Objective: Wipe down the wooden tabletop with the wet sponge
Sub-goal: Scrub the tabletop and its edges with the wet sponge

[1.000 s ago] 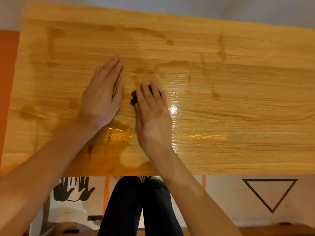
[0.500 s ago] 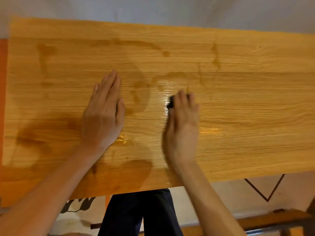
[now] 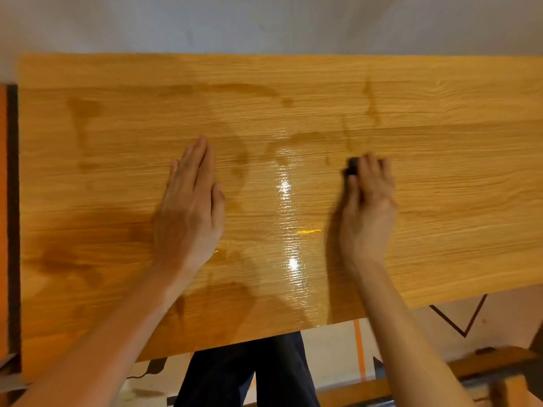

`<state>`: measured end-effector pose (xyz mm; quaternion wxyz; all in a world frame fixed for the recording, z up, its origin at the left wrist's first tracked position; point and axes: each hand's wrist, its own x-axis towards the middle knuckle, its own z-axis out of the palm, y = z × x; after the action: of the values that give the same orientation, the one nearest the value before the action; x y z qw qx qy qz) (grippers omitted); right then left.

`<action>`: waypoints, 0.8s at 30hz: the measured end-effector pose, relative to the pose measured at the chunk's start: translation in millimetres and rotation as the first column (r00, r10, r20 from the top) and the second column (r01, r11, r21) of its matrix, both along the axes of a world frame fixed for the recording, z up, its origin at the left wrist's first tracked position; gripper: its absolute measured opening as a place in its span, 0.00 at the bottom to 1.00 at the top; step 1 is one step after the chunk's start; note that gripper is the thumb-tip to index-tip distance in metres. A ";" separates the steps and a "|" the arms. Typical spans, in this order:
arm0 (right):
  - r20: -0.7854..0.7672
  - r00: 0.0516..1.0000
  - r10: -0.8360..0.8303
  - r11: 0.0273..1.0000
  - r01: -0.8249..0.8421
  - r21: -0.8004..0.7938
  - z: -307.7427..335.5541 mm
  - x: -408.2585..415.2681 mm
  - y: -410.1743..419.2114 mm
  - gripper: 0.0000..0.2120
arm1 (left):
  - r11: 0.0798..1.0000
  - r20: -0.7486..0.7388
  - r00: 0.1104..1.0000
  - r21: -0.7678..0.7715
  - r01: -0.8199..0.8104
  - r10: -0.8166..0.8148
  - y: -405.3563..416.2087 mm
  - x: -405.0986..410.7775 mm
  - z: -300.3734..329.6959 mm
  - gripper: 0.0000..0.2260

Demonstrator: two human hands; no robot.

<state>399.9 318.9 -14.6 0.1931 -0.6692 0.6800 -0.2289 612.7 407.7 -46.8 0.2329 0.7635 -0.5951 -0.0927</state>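
Observation:
The wooden tabletop (image 3: 455, 201) fills most of the head view, with dark wet streaks and a glossy wet band down its middle. My right hand (image 3: 368, 212) presses a dark sponge (image 3: 351, 166) onto the wood right of centre; only the sponge's left end shows past my fingertips. My left hand (image 3: 189, 210) lies flat, palm down, fingers together, left of the wet band and holds nothing.
A pale wall (image 3: 264, 22) runs along the table's far edge. An orange strip with a dark border (image 3: 11, 201) lies past the left edge. Below the near edge are my dark trousers (image 3: 249, 374), a patterned floor (image 3: 458, 315) and a wooden bench (image 3: 484, 368).
My right hand has slid the sponge to the right across the tabletop, leaving a glossy wet band behind it. My left hand stays flat in the same spot.

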 end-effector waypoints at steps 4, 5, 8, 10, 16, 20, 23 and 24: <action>0.007 0.948 0.319 0.947 -0.318 -0.041 -11.6 99.7 29.3 0.16 | 1.000 0.011 1.000 0.017 -0.011 0.010 -1.7 1.0 0.3 0.21; 0.021 0.928 0.371 0.928 -0.370 -0.039 -12.6 115.1 35.0 0.17 | 1.000 0.011 1.000 0.019 -0.009 0.009 -2.0 0.8 0.2 0.21; 0.005 0.876 0.482 0.876 -0.481 -0.047 -10.9 109.9 30.5 0.18 | 1.000 0.000 1.000 0.013 -0.008 0.008 -2.0 -0.1 -0.1 0.21; -0.023 0.888 0.460 0.887 -0.461 -0.023 -7.5 72.9 14.2 0.16 | 1.000 -0.006 1.000 0.005 -0.007 0.007 -1.6 0.5 -0.1 0.21; -0.023 0.999 -0.043 0.999 0.044 0.030 3.0 -25.3 -33.7 0.17 | 1.000 -0.040 0.999 0.022 -0.018 0.019 -2.9 0.4 2.8 0.22; 0.005 0.998 0.058 0.998 -0.058 -0.026 -5.3 44.0 -20.9 0.17 | 0.996 -0.015 1.000 0.087 -0.016 0.018 -3.5 1.4 3.4 0.23; -0.003 0.940 0.342 0.938 -0.341 -0.065 -13.2 107.8 0.4 0.17 | 0.988 0.011 1.000 0.151 -0.028 0.027 -6.4 1.3 4.0 0.24; -0.002 0.908 0.420 0.905 -0.419 -0.072 -13.6 118.3 3.1 0.16 | 0.986 0.010 1.000 0.163 -0.030 0.028 -7.3 1.0 4.7 0.24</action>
<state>518.2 322.0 -28.2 0.2187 -0.8045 0.5105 -0.2108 613.7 400.4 -42.1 0.1689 0.7890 -0.5752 -0.1347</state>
